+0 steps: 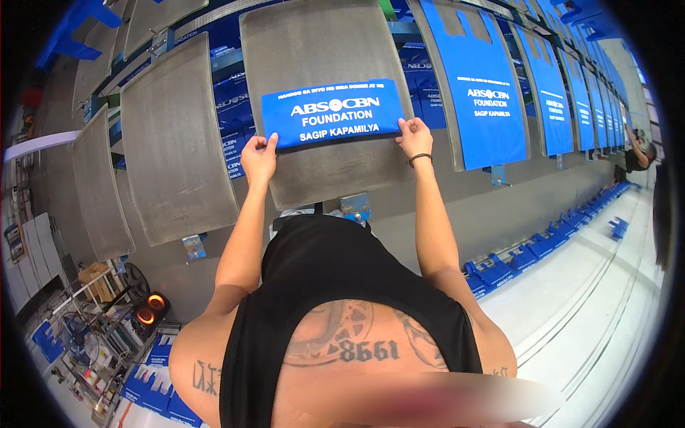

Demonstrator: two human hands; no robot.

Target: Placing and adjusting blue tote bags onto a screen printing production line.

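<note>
A blue fabric bag with white printing lies across the middle of a grey flat board, showing as a wide short band. My left hand pinches its lower left corner between thumb and fingers. At the lower right corner, my right hand, with a dark bracelet at the wrist, grips the bag the same way. Between the two hands the bag's lower edge is stretched nearly straight. Bare grey surface of the board shows above and below the bag.
Bare grey boards stand to the left. On the right, a longer blue bag lies on its board, with more beyond. Blue bags line the floor at right. A lit speaker sits lower left. Another person stands far right.
</note>
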